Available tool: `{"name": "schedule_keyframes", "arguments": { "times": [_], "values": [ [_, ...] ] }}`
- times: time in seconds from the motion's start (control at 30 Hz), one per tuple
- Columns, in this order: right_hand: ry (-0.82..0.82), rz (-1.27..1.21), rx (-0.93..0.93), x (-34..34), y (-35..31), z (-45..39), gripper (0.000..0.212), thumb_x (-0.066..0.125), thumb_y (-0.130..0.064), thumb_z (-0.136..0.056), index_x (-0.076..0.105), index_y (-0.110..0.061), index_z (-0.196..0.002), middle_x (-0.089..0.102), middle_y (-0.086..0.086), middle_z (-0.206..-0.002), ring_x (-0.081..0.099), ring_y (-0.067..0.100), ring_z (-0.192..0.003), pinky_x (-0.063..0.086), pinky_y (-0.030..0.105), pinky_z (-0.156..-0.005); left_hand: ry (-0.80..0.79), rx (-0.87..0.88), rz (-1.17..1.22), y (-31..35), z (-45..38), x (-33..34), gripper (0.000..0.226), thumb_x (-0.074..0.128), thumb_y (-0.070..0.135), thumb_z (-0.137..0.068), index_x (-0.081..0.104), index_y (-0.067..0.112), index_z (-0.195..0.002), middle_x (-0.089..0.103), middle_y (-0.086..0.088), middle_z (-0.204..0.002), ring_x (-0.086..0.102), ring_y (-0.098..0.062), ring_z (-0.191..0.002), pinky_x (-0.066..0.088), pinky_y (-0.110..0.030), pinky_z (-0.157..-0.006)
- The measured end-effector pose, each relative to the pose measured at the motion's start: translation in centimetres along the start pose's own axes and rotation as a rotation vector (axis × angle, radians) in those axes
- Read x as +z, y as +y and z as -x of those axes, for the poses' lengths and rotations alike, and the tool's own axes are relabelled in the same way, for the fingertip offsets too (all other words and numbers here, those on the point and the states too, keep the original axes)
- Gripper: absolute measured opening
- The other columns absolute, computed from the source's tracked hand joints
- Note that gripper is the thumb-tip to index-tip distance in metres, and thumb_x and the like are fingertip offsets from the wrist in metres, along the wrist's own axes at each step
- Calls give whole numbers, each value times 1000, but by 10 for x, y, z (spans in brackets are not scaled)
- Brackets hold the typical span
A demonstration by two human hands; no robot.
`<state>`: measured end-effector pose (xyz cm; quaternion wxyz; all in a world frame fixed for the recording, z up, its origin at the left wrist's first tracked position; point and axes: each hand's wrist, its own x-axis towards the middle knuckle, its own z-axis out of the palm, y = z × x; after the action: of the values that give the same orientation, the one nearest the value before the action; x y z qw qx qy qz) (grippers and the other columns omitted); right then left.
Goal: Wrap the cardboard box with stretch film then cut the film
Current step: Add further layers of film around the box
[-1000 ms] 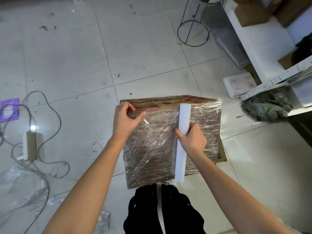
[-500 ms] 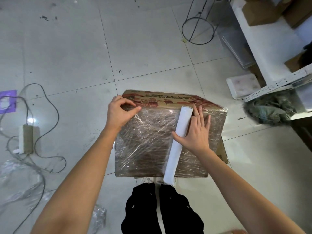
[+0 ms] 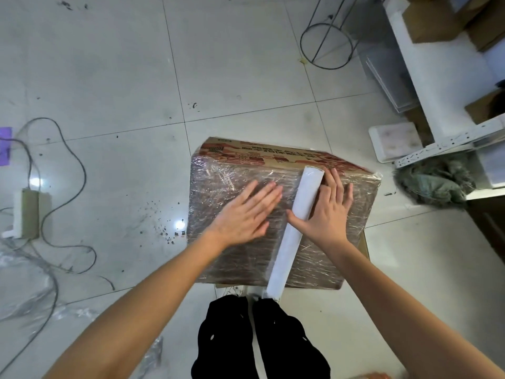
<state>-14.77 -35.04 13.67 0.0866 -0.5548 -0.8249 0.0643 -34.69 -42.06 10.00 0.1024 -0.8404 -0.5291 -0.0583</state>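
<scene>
The cardboard box lies on the tiled floor, its upper face covered in shiny stretch film. A white film roll rests lengthwise across that face, its near end past the box's front edge. My left hand lies flat on the film just left of the roll, fingers spread. My right hand presses flat against the roll's right side, thumb hooked over it, fingers spread on the box top. Red print shows on the box's bare far side.
Black shoes stand just before the box. A power adapter and cables lie at left, crumpled film at lower left. A wire stand, white shelving, a foam tray and a rag pile crowd the right.
My left hand has let go of the box's far left corner and now lies flat on the film beside the roll. The right hand went from gripping the roll to pressing it open-palmed.
</scene>
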Motion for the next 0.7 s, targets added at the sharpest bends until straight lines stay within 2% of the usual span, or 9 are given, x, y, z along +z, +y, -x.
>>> {"name": "schedule_keyframes", "arguments": {
  "times": [0.07, 0.17, 0.27, 0.33, 0.4, 0.43, 0.5, 0.6, 0.7],
  "values": [
    [14, 0, -6, 1, 1, 2, 77, 53, -69, -64, 46, -3, -102, 34, 13, -148, 14, 22, -142, 5, 54, -113, -1, 55, -60, 8, 10, 18, 74, 26, 47, -97, -1, 1, -148, 1, -12, -155, -8, -25, -145, -1, -42, -118],
    [36, -15, -2, 4, 0, 0, 75, 54, -68, -65, 49, -3, -102, 29, 14, -148, 13, 23, -142, 4, 54, -115, 40, 1, -4, 2, 10, 25, 70, 25, 45, -97, 2, 3, -149, 3, -10, -155, -4, -23, -146, 2, -40, -119],
    [8, 59, 57, 1, -7, 1, 83, 59, -69, -65, 53, 0, -111, 18, 10, -145, 9, 24, -141, -2, 45, -116, 49, 3, 21, 1, 8, 25, 67, 20, 44, -98, 2, 3, -149, 3, -10, -155, 0, -23, -146, 1, -40, -119],
    [-11, 90, 134, -5, -15, 6, 82, 64, -67, -64, 53, -4, -115, 29, 11, -136, 22, 25, -131, 10, 42, -111, 45, -4, 40, 3, 10, 25, 67, 22, 43, -98, 7, 3, -148, 10, -11, -155, 10, -23, -144, 1, -41, -119],
    [-100, -88, 269, -15, -27, 12, 73, 71, -58, -68, 47, -9, -116, 48, 10, -120, 43, 27, -115, 34, 39, -96, 56, -7, 35, 4, 12, 25, 68, 24, 43, -97, 7, 3, -149, 14, -11, -154, 10, -23, -144, 2, -41, -119],
    [-157, -237, 347, -19, -33, 15, 65, 73, -51, -71, 42, -12, -113, 54, 6, -109, 54, 27, -105, 43, 36, -83, 66, -5, 40, 6, 13, 25, 69, 24, 43, -97, 5, 3, -149, 15, -11, -154, 8, -23, -145, 2, -41, -119],
    [-223, -372, 401, -23, -44, 20, 55, 74, -39, -76, 30, -16, -101, 54, -1, -92, 61, 27, -86, 43, 31, -64, 87, -7, 55, 8, 15, 25, 68, 22, 42, -98, 0, 3, -149, 16, -11, -154, 7, -22, -145, 3, -41, -119],
    [-247, -623, 484, -24, -49, 22, 55, 75, -27, -77, 27, -14, -99, 53, -4, -88, 60, 19, -83, 42, 24, -60, 95, -4, 60, 4, 12, 25, 69, 22, 42, -98, 0, 2, -149, 16, -12, -154, 11, -22, -144, 4, -41, -119],
    [-324, -868, 584, -26, -43, 22, 56, 79, -23, -75, 34, -11, -107, 54, -6, -91, 57, 10, -85, 42, 13, -58, 101, -10, 87, 2, 10, 25, 68, 24, 42, -98, 4, 3, -149, 15, -12, -154, 9, -24, -145, 6, -42, -118]
  ]
}}
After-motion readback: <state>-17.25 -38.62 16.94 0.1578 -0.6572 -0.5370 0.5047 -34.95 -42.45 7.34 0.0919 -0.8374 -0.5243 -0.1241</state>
